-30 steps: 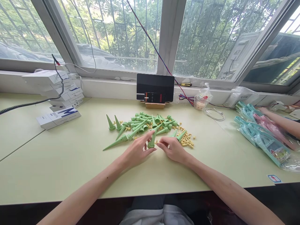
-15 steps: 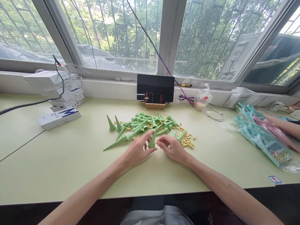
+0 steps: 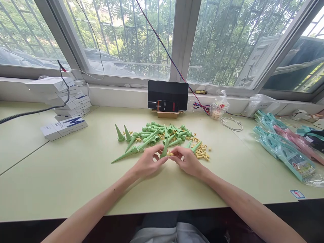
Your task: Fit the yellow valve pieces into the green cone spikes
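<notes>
A green plastic spike [image 3: 164, 149] stands point up, tilted slightly, with my left hand [image 3: 149, 160] closed round its wide base. Between thumb and fingers of my right hand [image 3: 186, 160] is a small yellow plastic peg [image 3: 170, 154], held sideways against the spike's base. Whether the peg sits in the spike I cannot tell. Just beyond my hands lies a pile of green spikes [image 3: 152, 130], some with ribbed caps. Loose yellow pegs [image 3: 201, 152] are heaped beside my right hand. Two spikes [image 3: 119, 133] stand upright at the pile's left end.
White boxes [image 3: 65, 126] are stacked at the left, with a black coiled cable [image 3: 37, 113] across them. A phone [image 3: 167, 106] leans on a dark screen [image 3: 168, 89] at the back. Wrapped teal and pink plastic items [image 3: 283, 148] lie right; a white cable [image 3: 231, 124] is coiled nearby.
My left fingers have closed in lower round the spike's base. The yellow peg now shows between my right fingertips. Another person's arm at the far right has withdrawn from the wrapped items.
</notes>
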{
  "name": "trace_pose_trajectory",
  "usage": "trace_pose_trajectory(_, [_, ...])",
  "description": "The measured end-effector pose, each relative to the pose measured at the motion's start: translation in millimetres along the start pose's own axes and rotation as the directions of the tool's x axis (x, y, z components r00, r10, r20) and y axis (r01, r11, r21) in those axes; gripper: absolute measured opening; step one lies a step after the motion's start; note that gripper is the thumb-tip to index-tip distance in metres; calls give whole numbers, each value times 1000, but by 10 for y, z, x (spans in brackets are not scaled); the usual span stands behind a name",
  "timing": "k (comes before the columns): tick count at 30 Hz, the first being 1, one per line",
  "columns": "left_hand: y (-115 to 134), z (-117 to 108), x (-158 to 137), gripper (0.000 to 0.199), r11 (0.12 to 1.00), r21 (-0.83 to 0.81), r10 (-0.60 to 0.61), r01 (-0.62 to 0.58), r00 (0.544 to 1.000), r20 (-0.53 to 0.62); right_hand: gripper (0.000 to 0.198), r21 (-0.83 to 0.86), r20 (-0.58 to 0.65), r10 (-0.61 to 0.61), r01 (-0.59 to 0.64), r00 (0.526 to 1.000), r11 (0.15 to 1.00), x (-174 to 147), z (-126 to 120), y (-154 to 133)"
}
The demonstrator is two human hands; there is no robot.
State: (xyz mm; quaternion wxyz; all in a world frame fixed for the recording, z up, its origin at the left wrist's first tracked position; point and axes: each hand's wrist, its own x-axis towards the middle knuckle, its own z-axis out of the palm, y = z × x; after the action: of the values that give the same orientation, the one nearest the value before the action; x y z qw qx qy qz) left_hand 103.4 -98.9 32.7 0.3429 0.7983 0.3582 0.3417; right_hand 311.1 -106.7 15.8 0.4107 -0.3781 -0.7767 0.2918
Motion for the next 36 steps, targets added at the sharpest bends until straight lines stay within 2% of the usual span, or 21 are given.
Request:
trace_pose_trajectory(8, [22, -3, 2, 15, 996, -72, -55, 58, 997, 49, 15, -12, 45, -11, 11, 999, 1000, -7, 9, 45])
trace_pose_trajectory(36, [8, -9, -2, 15, 1000, -10, 30, -30, 995, 90, 37, -150, 147, -67, 89, 987, 985, -18, -1, 66])
